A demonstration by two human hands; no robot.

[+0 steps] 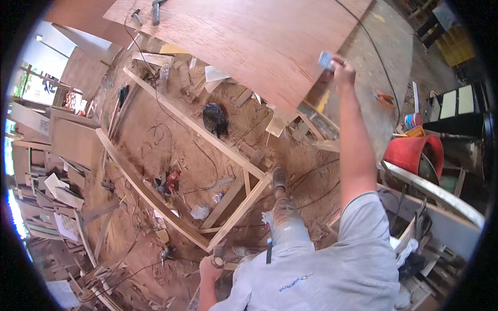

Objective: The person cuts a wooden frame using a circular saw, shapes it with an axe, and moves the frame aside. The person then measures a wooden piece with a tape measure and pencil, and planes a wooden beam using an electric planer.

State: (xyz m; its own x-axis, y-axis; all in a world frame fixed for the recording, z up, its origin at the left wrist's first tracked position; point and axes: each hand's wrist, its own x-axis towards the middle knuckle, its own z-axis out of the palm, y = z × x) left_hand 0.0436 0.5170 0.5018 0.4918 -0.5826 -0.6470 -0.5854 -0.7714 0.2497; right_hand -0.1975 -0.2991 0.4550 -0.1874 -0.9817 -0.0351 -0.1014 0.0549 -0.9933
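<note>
My right hand [343, 72] is stretched far forward over the corner of a large plywood sheet [244, 41]. Its fingers are closed on a small blue-grey box [326, 59]. Low in the view, my left hand [209, 270] is closed around a short brown object with a round pale end, whose kind I cannot make out. That hand is beside the near corner of a long wooden frame [199, 132], which stands over the floor. A hammer [156, 11] lies on the plywood's far left part.
Sawdust, offcuts and cables cover the floor [187, 150]. A red power tool [172, 180] lies inside the frame. Wood scraps [57, 192] are piled at left. A red bucket [412, 153] and orange-handled pliers [385, 99] are at right.
</note>
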